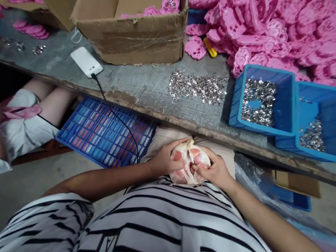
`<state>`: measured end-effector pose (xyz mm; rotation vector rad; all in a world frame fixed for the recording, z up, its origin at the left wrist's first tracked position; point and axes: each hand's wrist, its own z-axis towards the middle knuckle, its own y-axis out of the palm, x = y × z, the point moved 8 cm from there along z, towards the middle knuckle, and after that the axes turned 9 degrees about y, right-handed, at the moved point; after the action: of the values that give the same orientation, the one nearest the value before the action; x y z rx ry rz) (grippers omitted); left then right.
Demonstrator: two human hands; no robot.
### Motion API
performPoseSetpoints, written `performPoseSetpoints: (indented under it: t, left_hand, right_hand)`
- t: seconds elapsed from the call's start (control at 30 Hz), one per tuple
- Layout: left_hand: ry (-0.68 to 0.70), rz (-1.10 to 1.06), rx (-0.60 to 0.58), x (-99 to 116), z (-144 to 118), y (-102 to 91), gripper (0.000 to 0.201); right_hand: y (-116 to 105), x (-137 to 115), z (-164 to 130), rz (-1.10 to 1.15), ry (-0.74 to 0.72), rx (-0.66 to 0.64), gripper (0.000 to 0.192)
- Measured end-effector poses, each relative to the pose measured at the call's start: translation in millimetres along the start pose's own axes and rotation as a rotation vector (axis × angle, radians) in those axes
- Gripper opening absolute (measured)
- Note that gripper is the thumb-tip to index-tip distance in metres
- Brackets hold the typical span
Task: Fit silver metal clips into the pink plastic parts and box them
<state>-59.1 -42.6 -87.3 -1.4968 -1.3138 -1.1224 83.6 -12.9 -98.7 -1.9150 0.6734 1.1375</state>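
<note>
Small crumpled translucent plastic bag with pinkish pieces inside (190,163) being held in lap, below near edge of grey worktable (149,85). Left hand (164,159) and right hand (215,170) both being clamped on bag, fingers curled together around film. Judged: film best pulled apart gently at twisted top, bag kept upright so contents are not spilled. Bag opening being hidden by fingers; contents blurred, not identifiable. Blue trays of silver bits (262,100) being left at far right edge.
</note>
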Motion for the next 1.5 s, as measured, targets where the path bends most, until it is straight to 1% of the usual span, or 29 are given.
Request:
performPoseSetpoints:
  t: [0.07, 0.13, 0.23, 0.3, 0.37, 0.47, 0.5, 0.57, 0.67, 0.8, 0.87, 0.97, 1.07, 1.17, 1.27, 1.4, 1.5]
  left_hand:
    - [0.031, 0.014, 0.035, 6, 3, -0.3, 0.078]
    - [0.06, 0.018, 0.066, 13, 4, 0.4, 0.079]
    - [0.081, -0.015, 0.096, 18, 3, 2.8, 0.08]
    - [0.086, -0.044, 0.101, 18, 3, 4.7, 0.081]
    - [0.095, -0.061, 0.09, 18, 5, 6.6, 0.082]
    - [0.081, -0.049, 0.073, 16, 8, 7.9, 0.085]
    - [0.071, -0.038, 0.079, 14, 10, 7.3, 0.085]
    - [0.058, -0.026, 0.099, 12, 11, 5.8, 0.085]
    - [0.035, -0.068, 0.106, 7, 11, 5.8, 0.082]
    - [-0.02, -0.174, 0.088, -6, 9, 7.1, 0.084]
    - [-0.032, -0.235, 0.098, -13, 9, 6.1, 0.084]
    - [-0.053, -0.333, 0.098, -23, 11, 5.4, 0.082]
    - [-0.066, -0.427, 0.091, -32, 13, 3.7, 0.077]
    - [-0.093, -0.532, 0.054, -42, 15, 4.6, 0.067]
    - [-0.117, -0.601, 0.002, -49, 16, 8.1, 0.059]
    - [-0.106, -0.664, -0.053, -49, 19, 13.6, 0.061]
    - [-0.102, -0.698, -0.105, -45, 21, 17.9, 0.057]
  right_hand:
    - [0, -10, 2, -0.069, -0.005, -0.026, 0.052]
    - [0, -22, 1, -0.235, 0.004, -0.028, 0.053]
    - [-3, -46, -4, -0.525, -0.038, 0.074, 0.052]
    - [-1, -61, -6, -0.632, -0.087, 0.133, 0.046]
    - [3, -65, -3, -0.696, -0.063, 0.149, 0.041]
    - [5, -58, 3, -0.767, 0.052, 0.159, 0.036]
    - [4, -56, 5, -0.769, 0.066, 0.161, 0.035]
    - [4, -52, 8, -0.729, 0.026, 0.165, 0.032]
    - [2, -48, 10, -0.612, -0.128, 0.153, 0.03]
    - [-1, -41, 14, -0.463, -0.299, 0.132, 0.026]
    - [-1, -38, 17, -0.386, -0.35, 0.126, 0.025]
    - [-1, -34, 20, -0.26, -0.388, 0.129, 0.023]
    - [-2, -29, 22, -0.148, -0.381, 0.14, 0.02]
    - [-1, -21, 26, -0.075, -0.304, 0.113, 0.018]
    - [-1, -14, 30, -0.017, -0.228, 0.089, 0.02]
    - [-1, -7, 36, 0.09, -0.146, 0.049, 0.028]
    - [0, -8, 39, 0.13, -0.104, -0.03, 0.031]
